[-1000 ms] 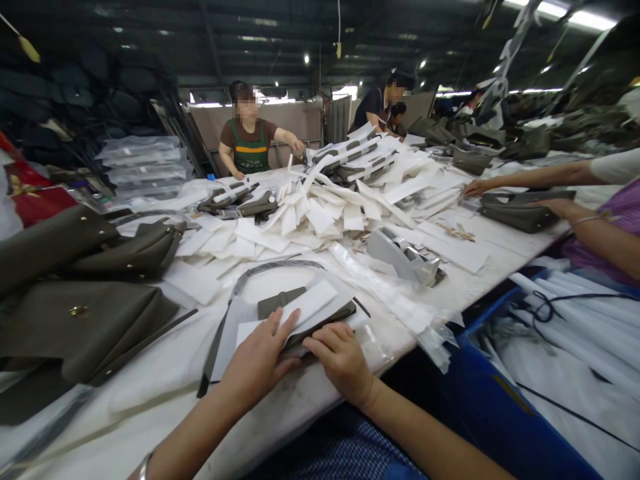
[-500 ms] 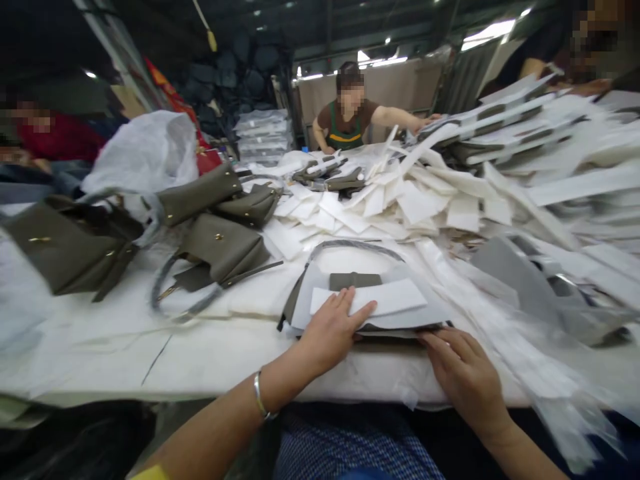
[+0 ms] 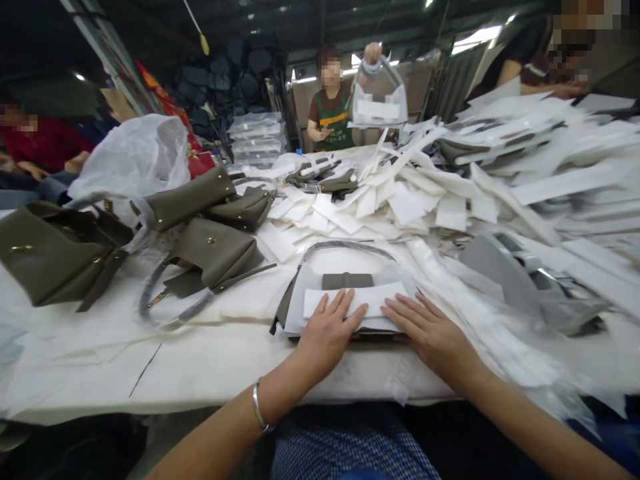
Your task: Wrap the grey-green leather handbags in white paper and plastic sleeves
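Observation:
An olive handbag (image 3: 283, 308) lies in front of me near the table's front edge, its wrapped grey handle (image 3: 345, 245) arching away from me. Pale tissue-like paper covers its upper side, and a white foam strip (image 3: 373, 297) rests across that paper. My left hand (image 3: 330, 327) presses flat on the strip's left part, fingers stretched out. On the right end, my right hand (image 3: 425, 330) lies with its fingers extended too. Both thumbs' lower parts and the bag's front edge are partly hidden under the hands.
Several olive handbags (image 3: 213, 250) lie to the left beside a white plastic bag (image 3: 137, 153). White foam pieces (image 3: 405, 200) are heaped behind and right. Clear plastic sleeves (image 3: 480, 327) lie at right. Across the table, a person holds up a wrapped handbag (image 3: 379, 100).
My right hand has moved from the bag's right front corner up onto the foam strip. The left hand stays on it. Across the table, the person has lifted a wrapped handbag.

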### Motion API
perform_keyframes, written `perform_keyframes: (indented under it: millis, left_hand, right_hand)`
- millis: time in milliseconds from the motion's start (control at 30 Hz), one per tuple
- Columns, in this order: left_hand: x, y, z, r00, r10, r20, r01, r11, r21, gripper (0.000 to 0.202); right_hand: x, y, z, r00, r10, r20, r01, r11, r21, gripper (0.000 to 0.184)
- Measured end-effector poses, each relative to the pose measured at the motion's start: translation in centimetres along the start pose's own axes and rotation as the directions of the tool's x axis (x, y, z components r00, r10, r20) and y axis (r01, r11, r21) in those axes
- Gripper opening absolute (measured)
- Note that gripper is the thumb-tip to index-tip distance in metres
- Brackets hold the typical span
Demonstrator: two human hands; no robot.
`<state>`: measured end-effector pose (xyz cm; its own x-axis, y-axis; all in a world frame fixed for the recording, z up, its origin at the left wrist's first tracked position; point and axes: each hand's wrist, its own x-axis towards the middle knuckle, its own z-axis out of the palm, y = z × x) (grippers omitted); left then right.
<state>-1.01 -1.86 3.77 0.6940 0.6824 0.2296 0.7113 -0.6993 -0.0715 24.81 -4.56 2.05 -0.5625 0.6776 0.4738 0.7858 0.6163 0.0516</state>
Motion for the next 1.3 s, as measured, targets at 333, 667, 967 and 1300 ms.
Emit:
perform_keyframes:
  millis: [333, 667, 967, 1300]
  left_hand:
    - [3.0, 3.6, 0.2, 0.999, 0.039, 0.001, -0.039, 0.996, 0.078, 0.049]
    - [2.0, 3.1, 2.1, 0.997, 0.04, -0.072, -0.034, 0.997, 0.074, 0.054]
    - [1.7, 3.1, 1.9, 0.995, 0.028, -0.097, -0.028, 1.0, 0.001, 0.074]
    - [1.7, 0.7, 1.2, 0.948, 0.047, -0.314, -0.031, 0.998, 0.056, 0.063]
  right_hand:
    - [-1.0, -0.5, 1.7, 0.992, 0.061, -0.108, -0.057, 0.998, 0.04, 0.043]
    - [-4.9, -2.2, -3.2, 0.54, 0.826, 0.161, -0.764, 0.4, 0.506, 0.041]
    - [-2.6, -2.1, -2.4, 0.385, 0.694, 0.609, -0.701, -0.21, 0.682, 0.073]
    - [-0.9, -1.4, -5.4, 0.534, 0.749, 0.392, -0.603, 0.013, 0.798, 0.053]
